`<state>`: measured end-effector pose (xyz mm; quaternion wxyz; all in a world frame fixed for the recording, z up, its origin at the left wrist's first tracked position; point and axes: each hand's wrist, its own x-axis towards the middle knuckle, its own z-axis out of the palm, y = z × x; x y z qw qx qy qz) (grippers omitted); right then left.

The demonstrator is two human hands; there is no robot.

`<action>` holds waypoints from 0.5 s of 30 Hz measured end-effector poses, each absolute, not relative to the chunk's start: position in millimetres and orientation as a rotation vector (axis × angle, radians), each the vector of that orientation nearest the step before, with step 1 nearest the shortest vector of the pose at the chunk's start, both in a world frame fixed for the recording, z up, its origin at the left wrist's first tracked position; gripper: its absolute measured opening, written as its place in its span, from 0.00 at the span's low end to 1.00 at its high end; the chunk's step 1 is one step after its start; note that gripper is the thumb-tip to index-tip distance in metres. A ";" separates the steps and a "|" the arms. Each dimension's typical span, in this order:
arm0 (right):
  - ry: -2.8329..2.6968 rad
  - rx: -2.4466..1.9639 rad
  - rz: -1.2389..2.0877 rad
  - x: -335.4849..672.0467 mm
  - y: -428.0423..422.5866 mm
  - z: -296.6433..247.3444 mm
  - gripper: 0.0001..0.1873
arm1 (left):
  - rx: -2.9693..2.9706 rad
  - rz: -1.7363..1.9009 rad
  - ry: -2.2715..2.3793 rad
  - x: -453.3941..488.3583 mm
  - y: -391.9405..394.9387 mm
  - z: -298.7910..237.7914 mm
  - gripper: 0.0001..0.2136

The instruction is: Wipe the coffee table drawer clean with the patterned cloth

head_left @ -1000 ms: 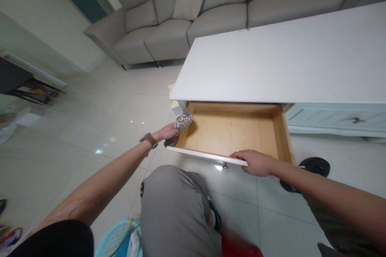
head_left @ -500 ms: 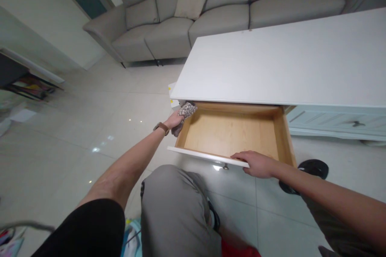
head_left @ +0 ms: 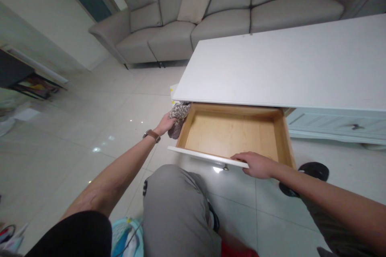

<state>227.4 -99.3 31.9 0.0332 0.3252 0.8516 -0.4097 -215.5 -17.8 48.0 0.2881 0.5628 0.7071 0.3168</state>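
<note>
Currently | left hand (head_left: pixel 165 123) grips patterned cloth (head_left: pixel 180 112) | right hand (head_left: pixel 258 165) grips drawer (head_left: pixel 205 156) | box (head_left: pixel 174 89) markings unreadable

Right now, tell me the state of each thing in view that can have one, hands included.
Drawer: pulled open
Other drawer: shut
Left hand: closed on the cloth
Cloth: bunched, at the drawer's left side
Right hand: gripping the drawer's front edge
Watch: strapped on the left wrist
Cushion: propped on the sofa
</note>
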 end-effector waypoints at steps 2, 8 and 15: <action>2.617 1.002 -1.253 227.5 -99.1 31.9 0.31 | 1.633 0.872 1.925 -213.4 -5.4 56.8 0.24; 2.614 0.999 -1.273 227.1 -98.8 32.8 0.30 | 2.162 0.397 2.055 -220.9 -5.3 87.2 0.27; 2.618 0.996 -1.274 227.0 -98.8 30.6 0.29 | 1.943 0.277 2.463 -224.3 -17.2 118.6 0.26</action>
